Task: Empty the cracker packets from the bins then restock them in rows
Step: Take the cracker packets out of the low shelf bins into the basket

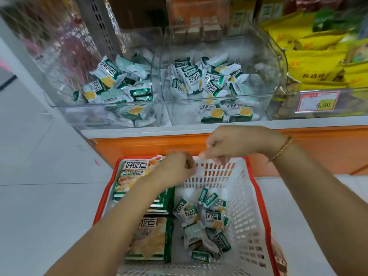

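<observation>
Both hands hover over the basket [247, 196]. The left hand [175, 168] and the right hand [229, 144] each have a loosely curled grip, holding nothing I can see. Cracker packets [207, 218] lie below them in the basket; others remain in the bins [219, 84] on the shelf [179, 129].

This is a shop aisle. A white shelf with an orange front [151, 145] carries clear plastic bins [199, 110] of small green-and-white cracker packets [191, 78], with yellow snack bags [316, 62] stacked beside them. A red-bordered price tag reading 9.90 [319, 101] is fixed to the shelf front, and a red-rimmed white plastic shopping basket [247, 196] sits on the pale floor below.
</observation>
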The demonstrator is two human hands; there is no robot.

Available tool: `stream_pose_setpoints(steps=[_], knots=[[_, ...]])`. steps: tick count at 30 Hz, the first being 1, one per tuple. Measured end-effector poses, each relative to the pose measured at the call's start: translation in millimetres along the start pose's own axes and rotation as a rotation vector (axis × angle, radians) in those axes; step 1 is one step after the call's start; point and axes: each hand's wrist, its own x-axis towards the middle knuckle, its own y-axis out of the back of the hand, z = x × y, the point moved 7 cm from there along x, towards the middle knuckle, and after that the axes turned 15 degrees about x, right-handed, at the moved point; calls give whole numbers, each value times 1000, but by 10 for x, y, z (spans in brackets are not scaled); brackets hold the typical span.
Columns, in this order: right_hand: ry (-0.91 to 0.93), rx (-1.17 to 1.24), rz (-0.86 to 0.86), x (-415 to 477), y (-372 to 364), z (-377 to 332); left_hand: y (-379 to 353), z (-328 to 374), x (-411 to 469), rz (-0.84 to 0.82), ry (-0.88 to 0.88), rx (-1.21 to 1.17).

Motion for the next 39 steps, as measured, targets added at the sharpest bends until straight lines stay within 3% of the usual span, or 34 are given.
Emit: stream_pose_setpoints(steps=[3, 6, 9, 11, 17, 23, 29, 32, 35, 39], knots=[[60, -108, 84, -263, 507, -565, 906, 194, -139, 285, -56, -55], [74, -204, 282, -185, 1027, -739, 1456, 275, -268, 445, -118, -42], [-39, -365, 422, 58, 1345, -604, 1846, 111, -275, 673, -42, 77], [-181, -385, 427, 204, 1432, -387, 1985, -38, -216, 755, 76, 127], [-479, -470, 323, 462, 1415, -12, 1854, -297, 82, 521, 196, 157], [-509, -251, 359, 497, 1688, 67, 1879, -375, 134, 484, 154, -4], [-497, -466, 328, 605, 1611, 84, 1898, -372, 109, 463, 104, 16], [-513, -454, 310, 579, 1643, 79, 1909, -378, 109, 434, 78, 12], [-445, -340, 350, 487, 1783, -83, 1924, -399, 129, 413, 82, 38], [-188, -106, 487, 495, 1911, -425, 1946, -417, 161, 409, 89, 30]])
